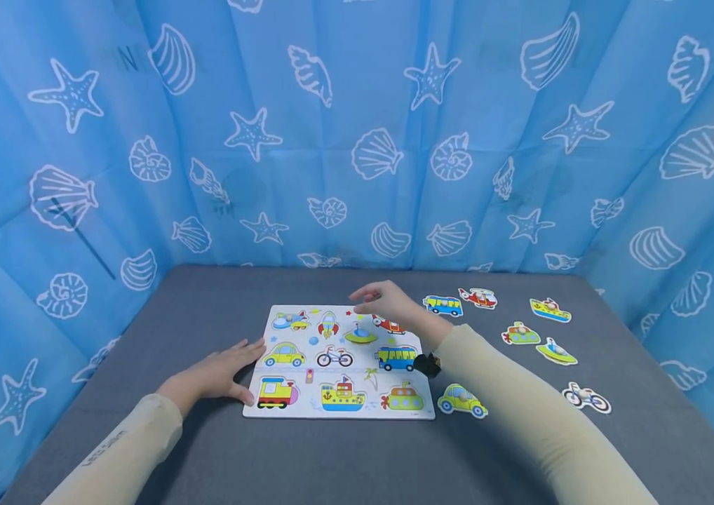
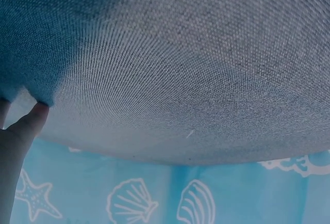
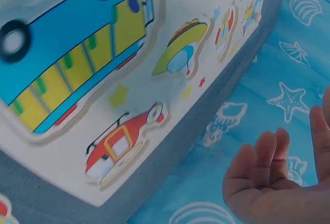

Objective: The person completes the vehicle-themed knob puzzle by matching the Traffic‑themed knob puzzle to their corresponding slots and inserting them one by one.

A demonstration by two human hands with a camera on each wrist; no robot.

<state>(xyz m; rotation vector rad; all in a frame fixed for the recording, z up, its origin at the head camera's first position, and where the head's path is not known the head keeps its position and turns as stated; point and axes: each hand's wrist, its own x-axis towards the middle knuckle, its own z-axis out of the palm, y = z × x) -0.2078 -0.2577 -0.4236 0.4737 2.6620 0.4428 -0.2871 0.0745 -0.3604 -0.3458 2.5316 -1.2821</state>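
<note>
A white puzzle board (image 1: 363,379) with vehicle pictures lies on the table. At its left edge, my left hand (image 1: 221,372) rests with fingers and thumb spread, touching the border. Over the board's far edge hovers my right hand (image 1: 388,301), its fingers loosely bent and nothing visible between them. The right wrist view shows those bent fingers (image 3: 265,157) apart from the board. Near them are the board's red helicopter picture (image 3: 121,146), green flying saucer picture (image 3: 180,48) and large blue bus picture (image 3: 77,59).
Loose pieces lie right of the board: a bus (image 1: 442,305), helicopter (image 1: 477,298), boat (image 1: 550,310), submarine (image 1: 521,334), flying saucer (image 1: 557,352), bicycle (image 1: 586,398) and car (image 1: 462,401). A blue shell-patterned curtain (image 1: 344,91) surrounds the grey table (image 1: 332,463).
</note>
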